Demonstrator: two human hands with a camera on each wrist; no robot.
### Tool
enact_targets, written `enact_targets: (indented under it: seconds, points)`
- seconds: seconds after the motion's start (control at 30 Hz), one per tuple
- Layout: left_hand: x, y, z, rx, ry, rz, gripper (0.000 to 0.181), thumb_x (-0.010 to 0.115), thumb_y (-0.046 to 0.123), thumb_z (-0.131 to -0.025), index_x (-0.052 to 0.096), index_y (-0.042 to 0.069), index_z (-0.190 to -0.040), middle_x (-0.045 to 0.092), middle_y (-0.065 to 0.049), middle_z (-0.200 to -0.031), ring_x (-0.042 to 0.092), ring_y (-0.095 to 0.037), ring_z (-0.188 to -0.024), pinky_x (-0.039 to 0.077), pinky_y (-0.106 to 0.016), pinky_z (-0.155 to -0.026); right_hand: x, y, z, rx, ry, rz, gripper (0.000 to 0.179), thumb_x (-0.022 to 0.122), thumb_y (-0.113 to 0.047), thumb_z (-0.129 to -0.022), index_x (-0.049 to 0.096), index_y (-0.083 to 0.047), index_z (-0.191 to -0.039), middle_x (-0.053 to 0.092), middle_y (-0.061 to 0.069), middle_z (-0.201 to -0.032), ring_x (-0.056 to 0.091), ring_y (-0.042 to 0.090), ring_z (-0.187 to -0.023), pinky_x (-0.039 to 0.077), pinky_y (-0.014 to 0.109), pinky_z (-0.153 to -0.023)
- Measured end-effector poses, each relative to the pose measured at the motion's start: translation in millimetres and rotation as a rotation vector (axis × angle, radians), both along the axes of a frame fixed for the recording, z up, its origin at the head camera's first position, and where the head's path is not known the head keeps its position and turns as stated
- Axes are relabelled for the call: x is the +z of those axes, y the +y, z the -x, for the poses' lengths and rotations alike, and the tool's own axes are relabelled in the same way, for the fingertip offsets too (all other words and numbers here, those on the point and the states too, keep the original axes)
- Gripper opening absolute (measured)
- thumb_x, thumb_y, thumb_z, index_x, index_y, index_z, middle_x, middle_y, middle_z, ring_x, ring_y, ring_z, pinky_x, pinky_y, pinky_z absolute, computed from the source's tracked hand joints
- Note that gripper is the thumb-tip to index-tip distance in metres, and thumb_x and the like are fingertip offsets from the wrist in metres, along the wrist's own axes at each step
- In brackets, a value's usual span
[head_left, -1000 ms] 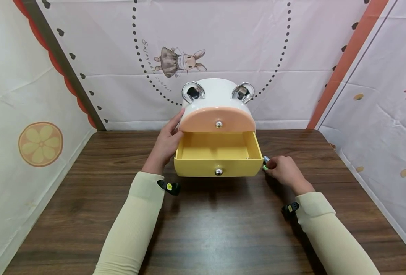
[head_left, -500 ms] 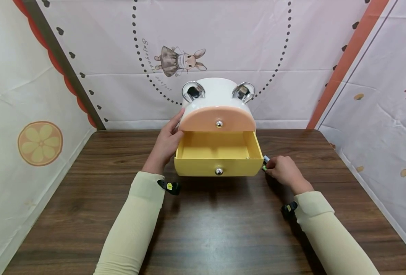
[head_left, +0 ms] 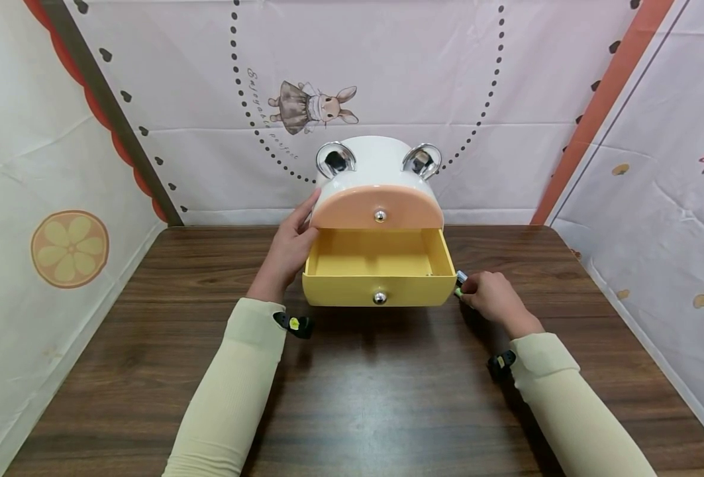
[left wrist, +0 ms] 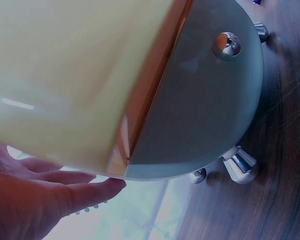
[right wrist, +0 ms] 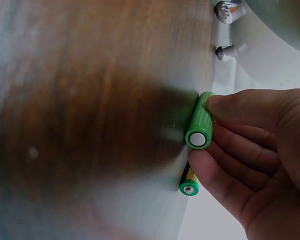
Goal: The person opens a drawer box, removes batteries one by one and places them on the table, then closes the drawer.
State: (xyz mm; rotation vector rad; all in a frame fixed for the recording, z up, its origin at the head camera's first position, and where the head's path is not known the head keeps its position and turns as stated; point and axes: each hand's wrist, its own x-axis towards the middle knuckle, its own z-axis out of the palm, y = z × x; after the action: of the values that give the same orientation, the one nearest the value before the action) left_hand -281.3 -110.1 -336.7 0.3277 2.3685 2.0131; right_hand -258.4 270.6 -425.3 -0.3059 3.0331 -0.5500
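Note:
A rounded white cabinet with silver ears stands at the back of the table. Its yellow drawer is pulled out below a peach front. My left hand rests against the cabinet's left side, fingers stretched along it. To the right of the drawer, my right hand pinches a green battery between thumb and fingers, low over the tabletop. A second battery, with a green end, lies just beside it. A tiny object at the drawer's inner right corner is too small to tell.
In the left wrist view a grey-green lower front with a silver knob and silver feet shows under the drawer. The dark wooden table meets printed cloth walls at the back and sides.

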Motion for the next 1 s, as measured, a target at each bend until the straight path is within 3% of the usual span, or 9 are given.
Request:
enact_targets:
  seconds: [0.3, 0.6, 1.0]
  points:
    - [3.6, 1.1, -3.1, 0.011, -0.007, 0.004, 0.062, 0.045, 0.007, -0.098, 0.032, 0.036, -0.151, 0.022, 0.008, -0.161, 0.034, -0.020, -0.144, 0.038, -0.046, -0.110, 11.3, -1, -3.6, -0.028, 0.021, 0.027, 0.014, 0.065, -0.017, -0.089, 0.073, -0.006, -0.092, 0.068, 0.005, -0.078, 0.057, 0.018, -0.066, 0.047, 0.031, -0.059]
    - [7.2, 1.9, -6.4, 0.016, -0.023, 0.017, 0.062, 0.045, 0.008, -0.098, 0.031, 0.036, -0.152, 0.021, 0.008, -0.162, 0.034, -0.021, -0.144, 0.038, -0.047, -0.109, 32.3, -5, -10.6, -0.013, 0.087, 0.053, 0.018, 0.064, -0.018, -0.091, 0.073, -0.004, -0.096, 0.071, 0.010, -0.085, 0.060, 0.018, -0.069, 0.050, 0.034, -0.060]
    - [7.4, 2.2, -6.6, 0.014, -0.024, 0.008, 0.062, 0.045, 0.008, -0.098, 0.031, 0.036, -0.151, 0.022, 0.009, -0.161, 0.033, -0.019, -0.145, 0.038, -0.046, -0.111, 65.7, -18, -24.0, 0.040, 0.269, 0.077, 0.015, 0.063, -0.015, -0.092, 0.073, -0.005, -0.098, 0.070, 0.010, -0.087, 0.062, 0.018, -0.069, 0.053, 0.039, -0.063]
